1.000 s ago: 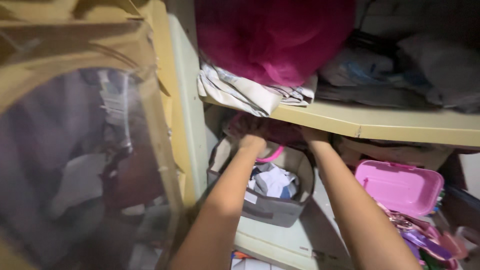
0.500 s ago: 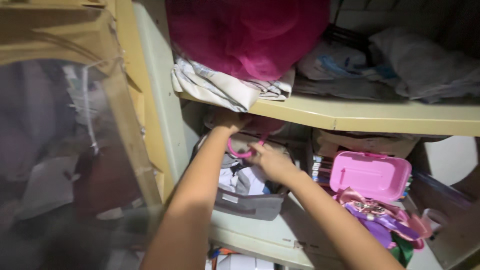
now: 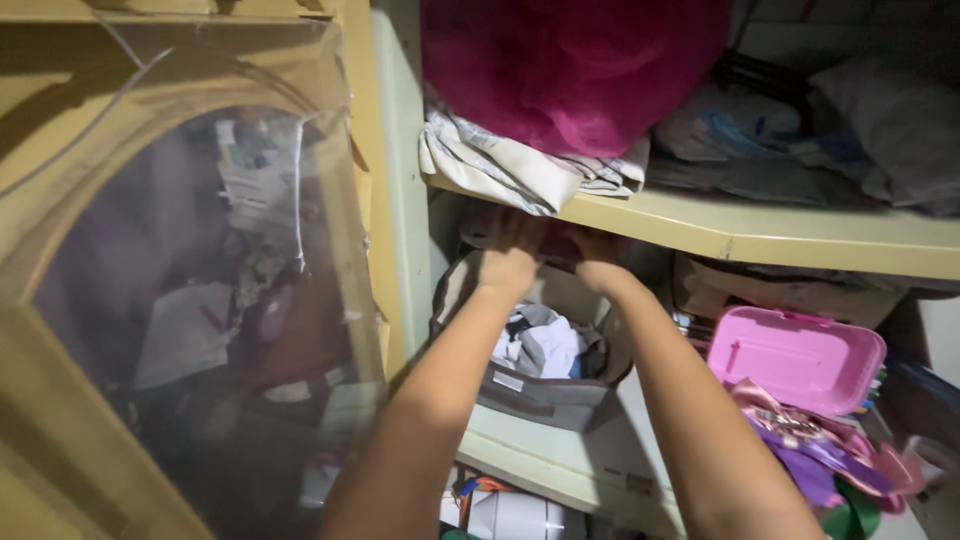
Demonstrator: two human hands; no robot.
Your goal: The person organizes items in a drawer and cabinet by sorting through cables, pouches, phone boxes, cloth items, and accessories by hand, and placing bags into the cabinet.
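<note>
Both hands above grey fabric bin (image 3: 545, 385)

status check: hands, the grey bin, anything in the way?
Left hand and right hand both reaching in above grey fabric bin, grip hidden. Bin holds crumpled clothes. Yellow shelf overhangs closely.

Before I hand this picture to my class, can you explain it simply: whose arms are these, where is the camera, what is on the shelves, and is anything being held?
The camera sits on a person's head and looks down, so both bare arms are their own. The left hand and right hand reach under the upper shelf, just above a grey fabric bin of crumpled cloths. Their fingers touch something dark red there; a firm grip cannot be made out in the shadow. The upper shelf carries a large magenta bundle on folded cloth. On the lower shelf, right of the bin, lies a pink plastic case with purple ribbons in front. At left stands a yellow cabinet door with a clear panel.
</note>
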